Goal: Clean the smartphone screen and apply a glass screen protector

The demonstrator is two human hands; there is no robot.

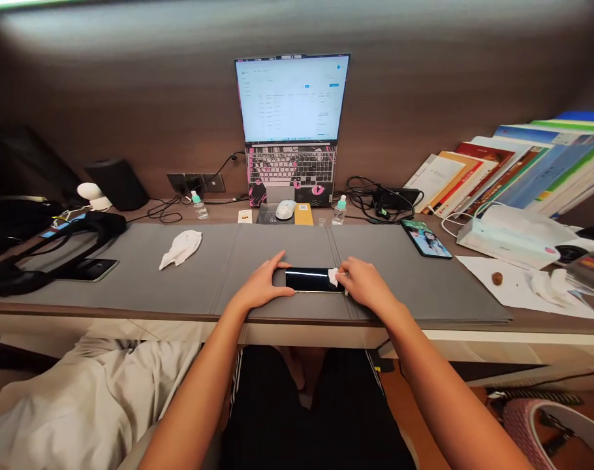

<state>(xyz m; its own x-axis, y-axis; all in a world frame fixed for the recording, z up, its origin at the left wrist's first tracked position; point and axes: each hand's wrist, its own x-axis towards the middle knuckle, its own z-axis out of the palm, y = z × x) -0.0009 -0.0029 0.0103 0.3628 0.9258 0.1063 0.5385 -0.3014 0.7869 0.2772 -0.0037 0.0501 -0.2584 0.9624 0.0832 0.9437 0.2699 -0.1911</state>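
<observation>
A black phone (pixel 309 280) lies flat, screen up, on the grey desk mat (pixel 189 281) just in front of me. My left hand (pixel 264 285) grips the phone's left end, thumb and fingers around its edges. My right hand (pixel 363 282) is at the phone's right end, fingers pinched on a small white wipe (pixel 333 277) that rests on the screen.
A crumpled white cloth (pixel 182 248) lies on the mat to the left. Another phone (pixel 87 269) sits far left beside a black bag (pixel 42 241); a third phone (pixel 427 238) at right. An open laptop (pixel 292 130), mouse (pixel 285 209), two small bottles, cables and stacked books (pixel 512 170) line the back.
</observation>
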